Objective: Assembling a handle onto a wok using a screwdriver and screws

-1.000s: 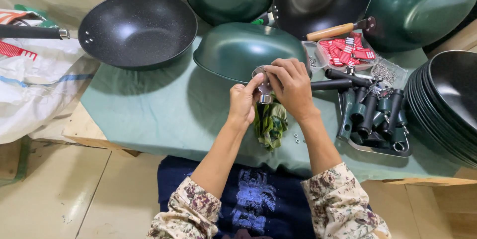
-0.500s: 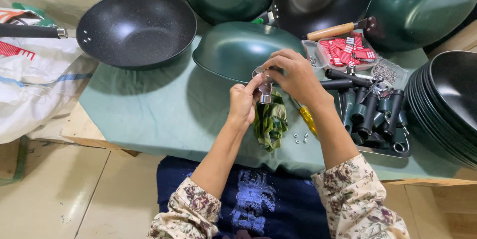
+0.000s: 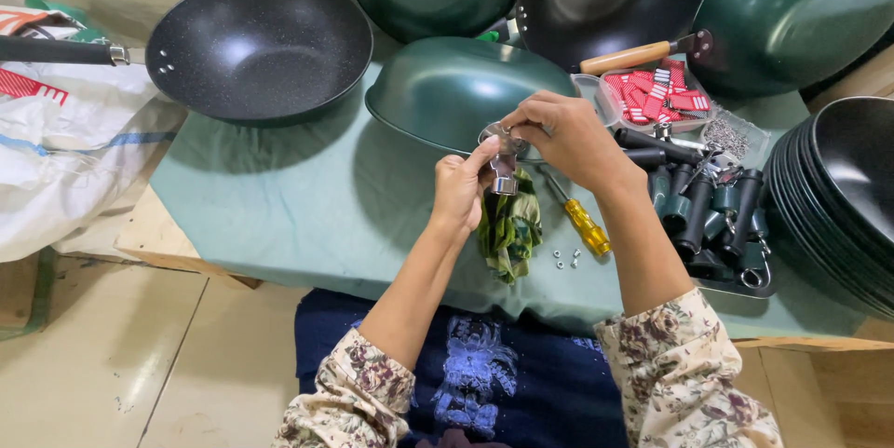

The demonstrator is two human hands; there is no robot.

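Note:
My left hand (image 3: 461,189) and my right hand (image 3: 559,136) together pinch a small shiny metal bracket (image 3: 503,161) at the rim of an upturned green wok (image 3: 456,85). The left fingers hold its lower end, the right fingers its upper end. Under the hands lies a crumpled green cloth (image 3: 509,229). A yellow-handled screwdriver (image 3: 579,220) lies just to the right on the green table cover (image 3: 279,206), with a few small nuts (image 3: 565,259) beside it.
A black wok with handle (image 3: 256,43) sits at the left. Green and black woks (image 3: 792,10) lean at the back. A stack of black woks (image 3: 843,206) stands at the right, beside a tray of black handles (image 3: 708,215) and a box of red tags (image 3: 652,94). White sack (image 3: 65,159) at left.
My right hand has shifted up and right off the cloth, uncovering the yellow screwdriver. Both hands still hold the metal bracket at the wok's rim.

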